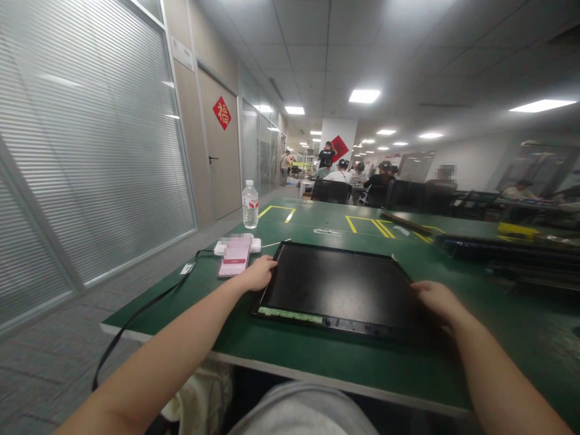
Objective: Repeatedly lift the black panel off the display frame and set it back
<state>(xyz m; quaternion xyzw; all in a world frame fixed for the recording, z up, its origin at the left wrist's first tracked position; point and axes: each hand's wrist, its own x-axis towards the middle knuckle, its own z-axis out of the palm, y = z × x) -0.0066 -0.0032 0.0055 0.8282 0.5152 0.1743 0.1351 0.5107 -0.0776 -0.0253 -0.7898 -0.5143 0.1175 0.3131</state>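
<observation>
A flat black screen panel [339, 284] lies in front of me on the green table [181, 314]. A pale green strip [290, 315] runs along the left part of its near edge. My left hand [260, 273] grips the panel's left edge, fingers closed on the rim. On the opposite side my right hand [437, 299] holds the right edge, its thumb on top and the other fingers partly hidden. The panel looks tilted slightly or flat; I cannot tell whether it touches the table all along.
Left of the panel are a phone [234, 257], a white power strip [256, 244] with a black cable [149, 296], and a water bottle [250, 205]. Dark panels or frames [489, 251] are stacked at the right. Yellow tape [351, 223] marks the far tabletop. Several people sit beyond.
</observation>
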